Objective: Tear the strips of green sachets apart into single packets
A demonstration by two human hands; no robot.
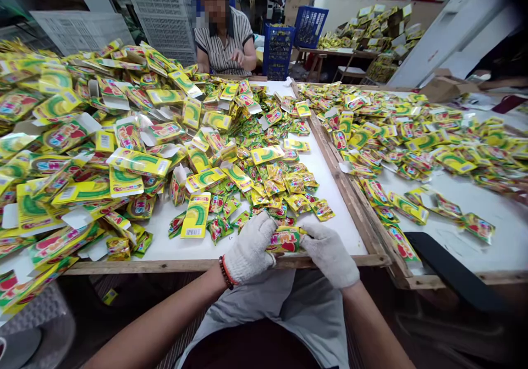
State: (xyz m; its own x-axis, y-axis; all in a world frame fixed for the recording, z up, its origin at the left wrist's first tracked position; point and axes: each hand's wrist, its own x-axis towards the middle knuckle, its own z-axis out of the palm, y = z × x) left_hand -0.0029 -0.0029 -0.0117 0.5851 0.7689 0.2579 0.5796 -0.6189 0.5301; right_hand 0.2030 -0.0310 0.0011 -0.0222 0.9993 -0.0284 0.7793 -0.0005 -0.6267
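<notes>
The carton lies long axis sideways between left hand and right hand, fingers pinching its opposite ends.

Left hand, right hand curled

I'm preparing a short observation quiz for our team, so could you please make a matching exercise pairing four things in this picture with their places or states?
Things:
1. Pack above the lap
2. Beaded bracelet
3. Co-worker
4. Wooden strips

Places or states:
A. Around the wrist of the left hand
B. Between the two white tabletops
C. Held in both gloved hands, the right hand at one end
D. Dressed in a striped top

Right pairs: 1-C, 2-A, 3-D, 4-B.
</notes>
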